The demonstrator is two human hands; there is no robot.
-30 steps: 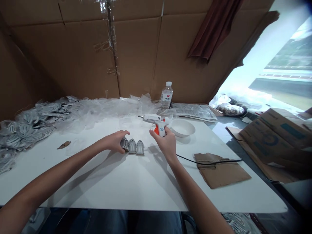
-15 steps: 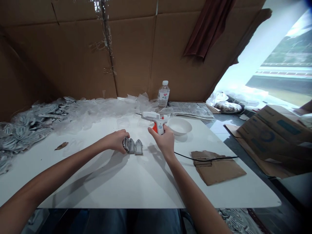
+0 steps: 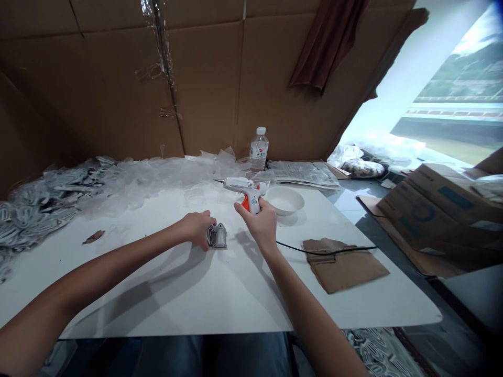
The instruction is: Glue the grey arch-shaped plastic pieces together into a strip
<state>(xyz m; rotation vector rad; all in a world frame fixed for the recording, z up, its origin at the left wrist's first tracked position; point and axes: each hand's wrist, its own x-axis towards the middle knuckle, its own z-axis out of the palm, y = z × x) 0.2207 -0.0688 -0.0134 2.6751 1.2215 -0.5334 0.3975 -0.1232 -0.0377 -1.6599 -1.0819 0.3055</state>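
Note:
My right hand (image 3: 262,222) is wrapped round the grip of a white glue gun (image 3: 240,185) with an orange trigger. Its metal nozzle points left, above the table, and a black cord (image 3: 314,253) trails off to the right. At the middle of the table my left hand (image 3: 199,229) closes round a few small grey arched, window-shaped pieces (image 3: 218,236). They stand close together against the fingers, and the hand hides part of them.
A heap of grey pieces (image 3: 35,209) and crumpled clear plastic film (image 3: 157,180) covers the table's back left. Behind the glue gun are a white bowl (image 3: 288,201) and a water bottle (image 3: 260,149). A flat cardboard piece (image 3: 348,269) lies at right; cardboard (image 3: 208,84) walls the back.
My left hand has moved right, bringing the grey pieces closer together. My right hand still holds the glue gun in about the same pose; the whole view has shifted slightly.

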